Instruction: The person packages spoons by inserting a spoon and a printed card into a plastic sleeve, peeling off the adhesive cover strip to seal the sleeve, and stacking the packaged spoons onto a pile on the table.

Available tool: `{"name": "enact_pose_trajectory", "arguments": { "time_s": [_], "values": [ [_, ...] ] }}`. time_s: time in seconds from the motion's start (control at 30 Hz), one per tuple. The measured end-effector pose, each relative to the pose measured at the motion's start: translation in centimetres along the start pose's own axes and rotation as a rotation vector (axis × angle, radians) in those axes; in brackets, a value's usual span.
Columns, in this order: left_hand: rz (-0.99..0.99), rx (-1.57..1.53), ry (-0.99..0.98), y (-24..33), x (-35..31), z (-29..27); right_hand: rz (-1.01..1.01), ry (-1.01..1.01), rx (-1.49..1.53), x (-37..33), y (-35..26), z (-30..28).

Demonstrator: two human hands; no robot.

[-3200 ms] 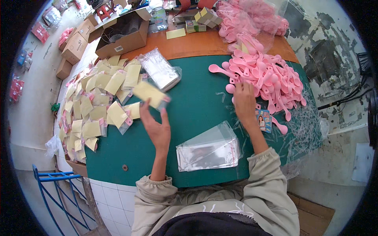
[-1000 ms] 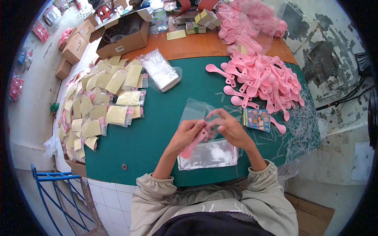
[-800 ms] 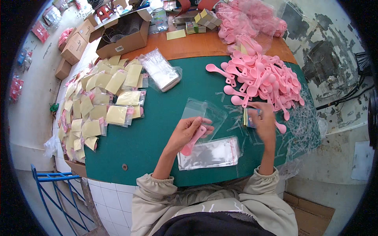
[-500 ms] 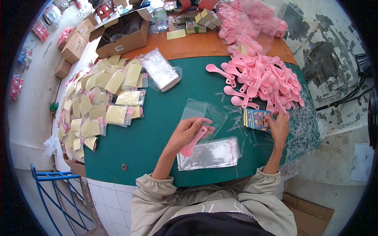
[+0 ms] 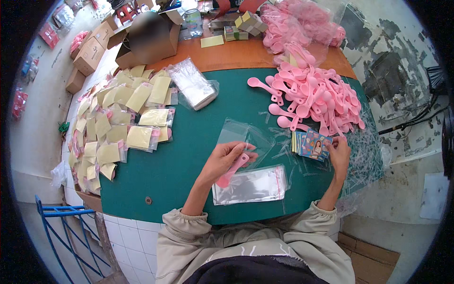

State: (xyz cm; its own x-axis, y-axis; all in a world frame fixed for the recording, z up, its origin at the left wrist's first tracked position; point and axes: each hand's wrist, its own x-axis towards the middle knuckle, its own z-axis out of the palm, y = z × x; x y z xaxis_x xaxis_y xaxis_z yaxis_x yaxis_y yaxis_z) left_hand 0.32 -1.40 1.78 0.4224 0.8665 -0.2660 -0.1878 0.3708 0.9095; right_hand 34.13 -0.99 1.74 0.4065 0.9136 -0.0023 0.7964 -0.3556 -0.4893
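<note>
My left hand (image 5: 218,160) is closed on a pink plastic spoon (image 5: 232,170), its holed handle pointing up. The same fingers hold a clear plastic bag (image 5: 234,130), which spreads out behind them. At the right, my right hand (image 5: 338,154) pinches the edge of a blue printed card (image 5: 313,145), tilted up at the stack of cards (image 5: 295,143). Just below my left hand lies a stack of clear bags (image 5: 255,185) with a red strip at one end. Beyond the cards rises a heap of pink spoons (image 5: 314,97).
Packed bags with cream cards (image 5: 120,113) cover the table's left side. Another bundle of clear bags (image 5: 193,85) lies near them. Plastic strips (image 5: 362,168) litter the right edge. A cardboard box (image 5: 165,45) and bagged spoons (image 5: 300,21) stand at the back.
My right hand has lifted and tilted a card on the stack, so its printed face shows more. A blurred patch now covers part of the cardboard box. My left hand stays put.
</note>
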Motion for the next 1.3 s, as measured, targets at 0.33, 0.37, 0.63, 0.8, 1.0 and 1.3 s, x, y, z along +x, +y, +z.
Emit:
{"name": "enact_pose_trajectory", "arguments": {
  "time_s": [0.33,0.37,0.63,0.8,1.0,1.3],
  "values": [
    [-0.029,-0.063,-0.032,-0.8,0.3,0.1,-0.404,-0.268,0.564,-2.5,-11.2,0.6],
    [-0.018,-0.001,-0.022,-1.2,0.4,-0.3,-0.517,-0.347,0.476,-2.7,-12.0,-0.1],
    [-0.020,0.263,-0.088,-0.9,0.2,-0.2,-0.832,-0.581,0.255,-1.8,-12.8,-0.2],
    [0.082,0.331,-0.083,-1.3,0.3,0.5,-0.936,-0.844,0.373,-2.6,-13.6,4.0],
    [0.054,0.581,-0.087,0.8,-0.9,-0.8,-0.758,-0.874,0.523,-2.1,-13.0,6.2],
    [0.122,0.295,-0.125,2.2,-2.0,-4.3,-0.354,-0.925,0.673,-0.6,-11.5,5.4]
  ]
}}
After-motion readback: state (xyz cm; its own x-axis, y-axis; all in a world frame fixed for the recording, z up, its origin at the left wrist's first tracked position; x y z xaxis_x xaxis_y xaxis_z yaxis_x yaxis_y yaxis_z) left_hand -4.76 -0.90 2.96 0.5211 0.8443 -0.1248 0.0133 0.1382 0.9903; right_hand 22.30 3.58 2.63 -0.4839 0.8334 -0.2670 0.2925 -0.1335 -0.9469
